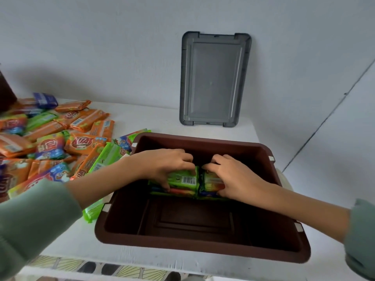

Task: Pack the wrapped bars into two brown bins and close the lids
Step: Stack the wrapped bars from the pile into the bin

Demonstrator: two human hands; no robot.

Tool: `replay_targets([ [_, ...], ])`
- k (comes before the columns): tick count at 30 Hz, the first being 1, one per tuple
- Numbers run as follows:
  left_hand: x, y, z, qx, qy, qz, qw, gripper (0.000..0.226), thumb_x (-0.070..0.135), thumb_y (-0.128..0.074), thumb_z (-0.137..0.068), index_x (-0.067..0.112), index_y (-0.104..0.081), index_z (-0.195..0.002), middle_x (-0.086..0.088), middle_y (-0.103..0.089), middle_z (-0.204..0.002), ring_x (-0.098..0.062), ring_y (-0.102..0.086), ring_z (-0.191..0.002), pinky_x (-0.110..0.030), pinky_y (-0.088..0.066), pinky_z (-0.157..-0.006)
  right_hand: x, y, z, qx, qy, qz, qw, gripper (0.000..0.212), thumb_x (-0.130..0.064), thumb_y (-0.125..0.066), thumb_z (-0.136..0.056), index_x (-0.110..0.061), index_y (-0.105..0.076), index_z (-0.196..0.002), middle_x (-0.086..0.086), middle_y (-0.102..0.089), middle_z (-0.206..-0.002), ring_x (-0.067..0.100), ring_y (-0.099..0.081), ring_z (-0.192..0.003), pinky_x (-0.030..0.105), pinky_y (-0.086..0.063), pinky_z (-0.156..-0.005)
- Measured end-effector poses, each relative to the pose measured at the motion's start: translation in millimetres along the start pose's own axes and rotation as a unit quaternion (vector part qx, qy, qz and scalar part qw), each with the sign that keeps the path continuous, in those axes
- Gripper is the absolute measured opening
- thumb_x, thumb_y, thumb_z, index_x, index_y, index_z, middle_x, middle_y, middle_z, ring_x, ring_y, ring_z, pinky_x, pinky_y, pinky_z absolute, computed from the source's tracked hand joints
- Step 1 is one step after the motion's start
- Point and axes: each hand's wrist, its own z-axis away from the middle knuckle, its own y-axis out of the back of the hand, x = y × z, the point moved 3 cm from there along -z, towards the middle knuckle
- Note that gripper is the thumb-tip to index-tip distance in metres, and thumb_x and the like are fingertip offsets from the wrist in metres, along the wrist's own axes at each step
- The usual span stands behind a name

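Wrapped bars (182,180), glossy green foil, in our rectangular brown bin (203,248).
Our left hand (166,163) and right hand (233,175) each grip a few; loose packs (60,138) lie at nine o'clock.

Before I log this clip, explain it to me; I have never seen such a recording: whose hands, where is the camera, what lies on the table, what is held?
No machine here: a person works with bare hands, and the single picture comes from a camera worn on their head, looking forward and down. On the white table stands an open brown bin. A loose pile of wrapped bars lies to its left, and a grey lid leans upright against the wall behind. Inside the bin, the left hand grips a green-wrapped stack of bars and the right hand grips a second stack beside it.
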Motion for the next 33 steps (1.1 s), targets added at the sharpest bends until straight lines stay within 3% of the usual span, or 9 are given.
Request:
replay_targets([
  [4, -1, 10, 7, 0.048, -0.009, 0.091, 0.995, 0.067, 0.046, -0.073, -0.071, 0.021, -0.048, -0.127, 0.003, -0.047, -0.121, -0.011, -0.045, -0.110, -0.024, -0.039, -0.092, -1, 19, -4, 0.005, 0.002, -0.027, 1.000, 0.062, -0.037, -0.071, -0.076, -0.027, -0.047, -0.132, -0.004, -0.051, -0.115, 0.015, -0.049, -0.106, 0.030, -0.046, -0.087],
  [8, -26, 38, 27, 0.163, 0.000, 0.239, 0.957, 0.041, 0.030, -0.073, -0.077, 0.014, -0.061, -0.113, -0.001, -0.062, -0.105, -0.013, -0.065, -0.085, -0.020, -0.050, -0.077, -7, 61, -19, 0.076, 0.012, -0.080, 0.994, 0.049, -0.038, -0.071, -0.077, -0.029, -0.057, -0.123, -0.005, -0.060, -0.109, 0.012, -0.057, -0.099, 0.027, -0.047, -0.083],
  [11, -56, 56, 54, 0.225, 0.041, 0.254, 0.940, 0.030, 0.022, -0.069, -0.082, 0.012, -0.063, -0.110, -0.001, -0.065, -0.100, -0.012, -0.066, -0.083, -0.011, -0.050, -0.073, -18, 92, -44, 0.110, 0.029, -0.103, 0.988, 0.047, -0.033, -0.073, -0.077, -0.025, -0.061, -0.121, -0.003, -0.065, -0.110, 0.007, -0.056, -0.091, 0.023, -0.045, -0.080],
  [14, -93, 62, 92, 0.266, 0.097, 0.240, 0.928, 0.025, 0.021, -0.065, -0.085, 0.014, -0.064, -0.109, 0.001, -0.066, -0.098, -0.009, -0.065, -0.083, -0.004, -0.046, -0.072, -40, 115, -78, 0.129, 0.054, -0.121, 0.983, 0.049, -0.031, -0.073, -0.077, -0.025, -0.059, -0.123, 0.000, -0.065, -0.112, 0.012, -0.060, -0.098, 0.031, -0.048, -0.088],
  [17, -134, 50, 130, 0.279, 0.186, 0.228, 0.914, 0.023, 0.022, -0.063, -0.086, 0.017, -0.064, -0.109, 0.007, -0.065, -0.094, -0.008, -0.064, -0.085, -0.003, -0.044, -0.073, -74, 123, -119, 0.128, 0.096, -0.134, 0.978, 0.048, -0.029, -0.072, -0.078, -0.024, -0.058, -0.124, 0.003, -0.063, -0.113, 0.016, -0.059, -0.100, 0.028, -0.046, -0.086],
  [21, -187, 5, 174, 0.234, 0.366, 0.206, 0.877, 0.030, 0.027, -0.060, -0.087, 0.014, -0.061, -0.114, -0.004, -0.065, -0.109, -0.017, -0.061, -0.096, -0.026, -0.047, -0.085, -129, 116, -180, 0.117, 0.143, -0.140, 0.973, 0.049, -0.026, -0.069, -0.080, -0.022, -0.056, -0.128, 0.007, -0.060, -0.119, 0.021, -0.057, -0.107, 0.030, -0.044, -0.090],
  [25, -221, -57, 202, 0.142, 0.498, 0.233, 0.823, 0.037, 0.029, -0.058, -0.088, 0.005, -0.056, -0.116, -0.009, -0.061, -0.111, -0.021, -0.057, -0.096, -0.027, -0.044, -0.078, -178, 92, -236, 0.081, 0.171, -0.125, 0.974, 0.055, -0.023, -0.065, -0.082, -0.018, -0.050, -0.134, 0.010, -0.054, -0.130, 0.022, -0.050, -0.118, 0.024, -0.037, -0.082],
  [29, -237, -110, 201, 0.110, 0.562, 0.240, 0.784, 0.045, 0.037, -0.057, -0.087, 0.004, -0.053, -0.117, -0.009, -0.058, -0.113, -0.020, -0.054, -0.093, -0.028, -0.043, -0.073, -208, 55, -281, 0.017, 0.177, -0.066, 0.982, 0.067, -0.034, -0.068, -0.079, -0.015, -0.042, -0.138, 0.014, -0.050, -0.131, 0.029, -0.046, -0.122, 0.037, -0.044, -0.094],
  [33, -241, -130, 191, 0.079, 0.600, 0.198, 0.771, 0.059, 0.047, -0.049, -0.090, 0.002, -0.045, -0.128, -0.013, -0.054, -0.126, -0.028, -0.053, -0.113, -0.034, -0.044, -0.090, -219, 21, -298, -0.023, 0.147, -0.023, 0.989, 0.088, -0.046, -0.066, -0.080, -0.020, -0.017, -0.148, 0.017, -0.037, -0.139, 0.033, -0.037, -0.129, 0.041, -0.042, -0.095],
])
